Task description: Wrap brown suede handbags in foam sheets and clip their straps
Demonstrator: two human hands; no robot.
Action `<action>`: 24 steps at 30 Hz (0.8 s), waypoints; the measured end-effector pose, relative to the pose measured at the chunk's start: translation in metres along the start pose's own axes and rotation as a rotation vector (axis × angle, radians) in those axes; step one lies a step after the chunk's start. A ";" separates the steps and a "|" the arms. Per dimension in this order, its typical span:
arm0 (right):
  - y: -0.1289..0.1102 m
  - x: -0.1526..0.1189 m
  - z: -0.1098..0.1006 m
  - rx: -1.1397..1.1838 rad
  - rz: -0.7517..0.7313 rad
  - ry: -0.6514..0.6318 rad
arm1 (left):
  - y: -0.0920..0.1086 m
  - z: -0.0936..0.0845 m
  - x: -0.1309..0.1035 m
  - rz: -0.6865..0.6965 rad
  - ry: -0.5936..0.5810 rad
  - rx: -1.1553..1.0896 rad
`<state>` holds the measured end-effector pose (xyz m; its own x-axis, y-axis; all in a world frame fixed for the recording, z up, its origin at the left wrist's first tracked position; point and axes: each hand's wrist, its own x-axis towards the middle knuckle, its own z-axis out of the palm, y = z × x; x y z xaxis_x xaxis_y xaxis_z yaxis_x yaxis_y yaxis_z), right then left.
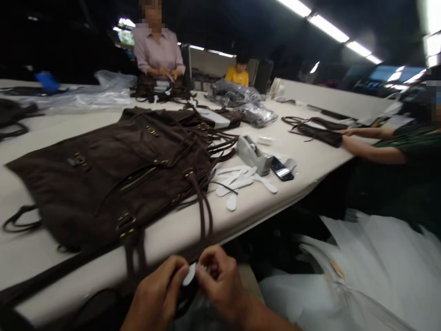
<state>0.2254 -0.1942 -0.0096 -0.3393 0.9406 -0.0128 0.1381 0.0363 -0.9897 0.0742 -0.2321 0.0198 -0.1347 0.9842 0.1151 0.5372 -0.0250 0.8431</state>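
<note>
Below the table's front edge, my left hand [156,289] and my right hand [222,282] are close together, both with fingers pinched. Between their fingertips shows a small white strip [189,275], most of it hidden; it resembles the loose white strips [239,177] on the table. Something dark, partly covered by my hands, lies just under it. Beyond them a dark brown bag [103,161] with brass-coloured buckles lies flat, its strap handles [203,211] hanging over the edge towards my hands.
A grey tape dispenser [253,154] and a phone [282,168] are on the white table [310,170]. Clear plastic wrapping [241,96] lies further back. One co-worker [158,50] stands across; another's arms [372,145] reach a bag at right. White sheeting [361,271] fills the lower right.
</note>
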 end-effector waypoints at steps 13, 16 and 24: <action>-0.001 -0.011 -0.022 0.075 0.098 -0.099 | 0.011 0.043 -0.010 0.093 0.101 0.149; 0.004 -0.010 -0.019 0.035 0.054 -0.060 | 0.011 0.044 -0.006 0.191 0.114 0.247; 0.022 -0.005 -0.014 -0.273 -0.211 0.082 | 0.004 0.041 0.002 0.302 0.116 0.436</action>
<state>0.2432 -0.1930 -0.0294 -0.3121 0.9264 0.2105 0.3206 0.3113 -0.8946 0.1108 -0.2226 0.0019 0.0014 0.9182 0.3962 0.8584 -0.2043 0.4705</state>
